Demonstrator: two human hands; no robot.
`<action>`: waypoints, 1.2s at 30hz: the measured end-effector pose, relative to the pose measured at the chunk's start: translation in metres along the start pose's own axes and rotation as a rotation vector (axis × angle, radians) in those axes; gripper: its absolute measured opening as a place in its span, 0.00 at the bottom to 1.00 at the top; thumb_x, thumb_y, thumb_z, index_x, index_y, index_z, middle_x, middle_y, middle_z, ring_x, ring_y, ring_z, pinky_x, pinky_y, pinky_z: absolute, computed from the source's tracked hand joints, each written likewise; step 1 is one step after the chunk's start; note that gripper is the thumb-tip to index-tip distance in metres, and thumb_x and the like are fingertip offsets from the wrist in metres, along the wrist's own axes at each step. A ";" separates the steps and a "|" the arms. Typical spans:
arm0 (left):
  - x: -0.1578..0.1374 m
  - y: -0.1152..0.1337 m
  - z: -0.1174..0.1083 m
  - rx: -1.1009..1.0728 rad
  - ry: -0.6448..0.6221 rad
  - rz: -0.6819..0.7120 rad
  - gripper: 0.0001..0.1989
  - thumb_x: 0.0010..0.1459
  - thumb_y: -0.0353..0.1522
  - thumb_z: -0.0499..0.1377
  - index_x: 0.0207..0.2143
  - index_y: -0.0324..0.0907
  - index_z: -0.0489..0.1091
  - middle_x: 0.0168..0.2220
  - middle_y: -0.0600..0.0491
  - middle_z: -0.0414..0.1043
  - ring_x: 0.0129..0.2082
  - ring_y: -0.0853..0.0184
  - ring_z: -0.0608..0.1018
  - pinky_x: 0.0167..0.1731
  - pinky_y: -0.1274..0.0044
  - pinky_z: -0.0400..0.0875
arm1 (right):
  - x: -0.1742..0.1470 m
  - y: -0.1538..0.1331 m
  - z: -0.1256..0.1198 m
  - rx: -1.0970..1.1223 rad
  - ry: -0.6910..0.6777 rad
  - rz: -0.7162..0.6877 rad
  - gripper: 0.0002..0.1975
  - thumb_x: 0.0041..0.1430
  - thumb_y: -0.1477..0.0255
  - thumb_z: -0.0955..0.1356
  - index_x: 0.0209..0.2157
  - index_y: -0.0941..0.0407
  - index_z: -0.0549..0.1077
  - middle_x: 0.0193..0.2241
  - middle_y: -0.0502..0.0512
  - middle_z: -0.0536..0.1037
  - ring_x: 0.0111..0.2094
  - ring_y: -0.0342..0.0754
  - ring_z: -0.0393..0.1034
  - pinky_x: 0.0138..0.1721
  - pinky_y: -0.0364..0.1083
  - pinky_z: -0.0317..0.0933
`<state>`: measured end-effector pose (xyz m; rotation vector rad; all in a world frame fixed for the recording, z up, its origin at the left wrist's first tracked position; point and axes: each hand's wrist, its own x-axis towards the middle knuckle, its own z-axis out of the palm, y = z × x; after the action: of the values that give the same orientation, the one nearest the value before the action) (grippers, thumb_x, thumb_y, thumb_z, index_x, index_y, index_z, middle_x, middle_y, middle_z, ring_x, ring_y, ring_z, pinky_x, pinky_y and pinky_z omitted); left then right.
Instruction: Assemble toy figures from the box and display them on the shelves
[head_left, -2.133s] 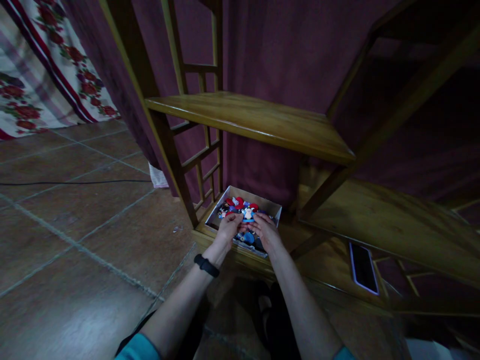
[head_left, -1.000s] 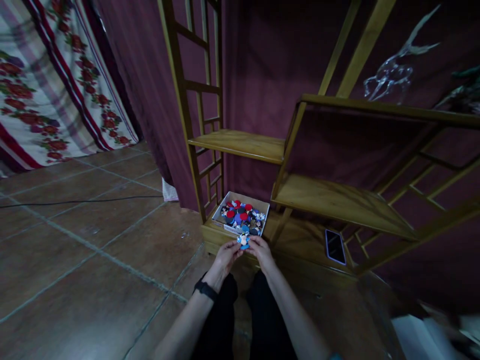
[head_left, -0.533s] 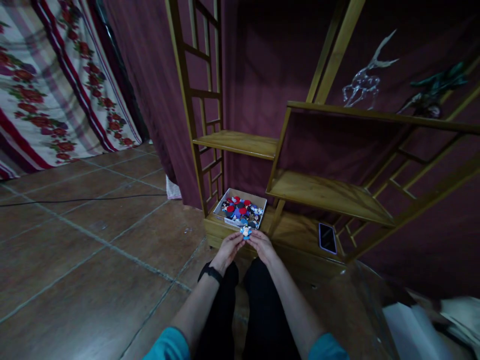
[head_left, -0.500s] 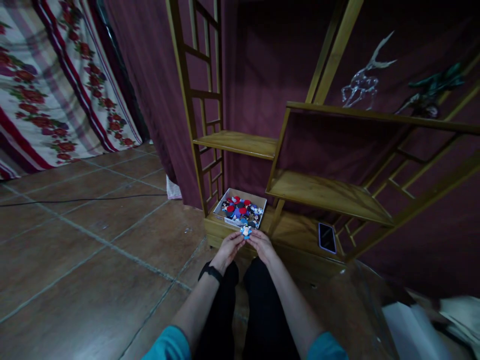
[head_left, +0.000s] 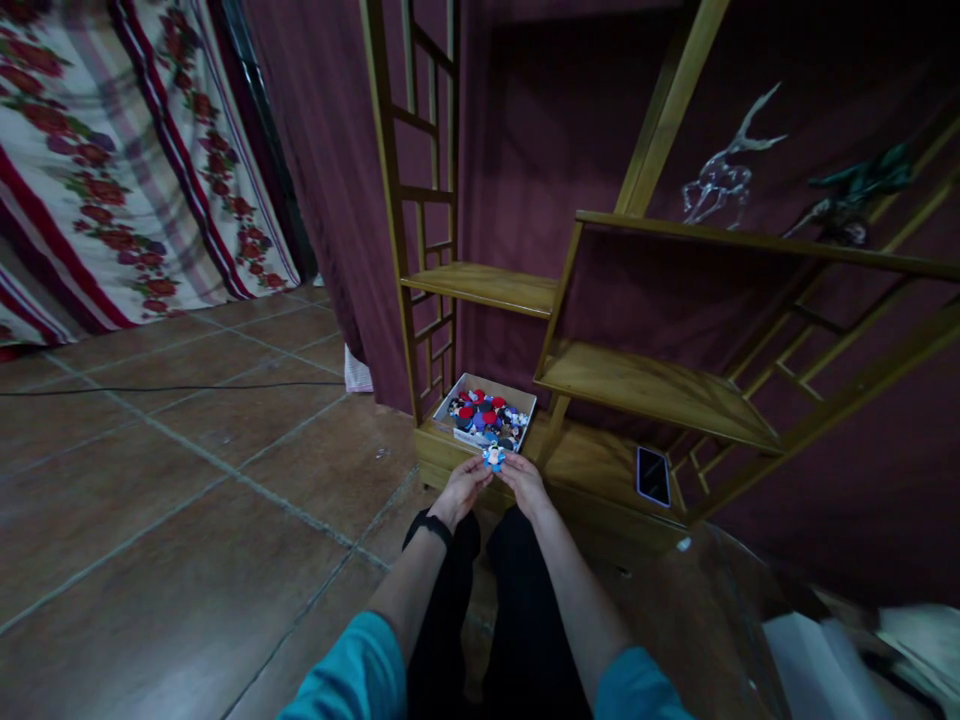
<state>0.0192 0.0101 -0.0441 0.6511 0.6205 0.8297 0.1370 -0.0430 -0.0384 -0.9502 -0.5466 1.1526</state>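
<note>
Between my fingertips is a small blue-and-white figurine (head_left: 493, 457), with some pale pink on it. My left hand (head_left: 465, 484) grips it from the left, fingers closed. From the other side my right hand (head_left: 523, 480) also pinches it. Just beyond the hands, a shallow white box (head_left: 503, 387) stands on the low wooden base of the shelf. It holds a heap of small red, dark, blue and white pieces (head_left: 486, 412). The figurine's finer detail is too small to make out.
The wooden shelf unit (head_left: 480, 285) rises in front of me. A phone (head_left: 653, 476) lies on its base to the right. A clear deer figure (head_left: 720, 185) and a dark green ornament (head_left: 855, 190) stand higher up. A cable (head_left: 172, 387) crosses the tiled floor.
The view has shifted slightly, so the shelf's left side and the curtains appear farther right. Both hands still hold the figurine, which now sits a little higher in view.
</note>
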 end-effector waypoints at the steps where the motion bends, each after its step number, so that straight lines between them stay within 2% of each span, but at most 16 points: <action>1: 0.001 -0.001 -0.001 -0.002 -0.004 0.001 0.15 0.41 0.20 0.64 0.35 0.36 0.72 0.31 0.49 0.75 0.29 0.72 0.75 0.33 0.81 0.67 | 0.001 0.001 -0.001 -0.003 -0.001 0.001 0.16 0.34 0.71 0.74 0.30 0.57 0.73 0.33 0.54 0.77 0.37 0.48 0.71 0.45 0.50 0.62; 20: 0.006 -0.003 -0.010 0.015 -0.011 0.047 0.18 0.36 0.22 0.67 0.34 0.35 0.71 0.29 0.50 0.74 0.28 0.71 0.75 0.33 0.79 0.67 | 0.006 0.007 -0.003 -0.065 -0.025 0.065 0.16 0.36 0.73 0.73 0.32 0.57 0.72 0.34 0.53 0.76 0.36 0.46 0.71 0.41 0.47 0.63; 26: 0.005 -0.002 -0.008 -0.005 -0.011 0.042 0.16 0.38 0.21 0.66 0.33 0.36 0.71 0.29 0.50 0.75 0.28 0.72 0.75 0.32 0.80 0.67 | 0.002 0.003 0.001 -0.073 -0.027 0.062 0.15 0.37 0.72 0.72 0.31 0.57 0.72 0.33 0.53 0.76 0.36 0.47 0.71 0.41 0.47 0.63; 36: 0.005 0.000 -0.006 -0.034 0.012 -0.061 0.15 0.45 0.19 0.61 0.37 0.38 0.71 0.31 0.51 0.74 0.28 0.74 0.75 0.32 0.82 0.69 | 0.005 0.005 0.001 -0.079 0.043 0.040 0.14 0.35 0.72 0.73 0.29 0.56 0.71 0.31 0.52 0.76 0.34 0.46 0.71 0.40 0.48 0.64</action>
<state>0.0176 0.0160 -0.0486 0.5938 0.6325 0.7862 0.1354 -0.0380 -0.0426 -1.0558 -0.5444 1.1506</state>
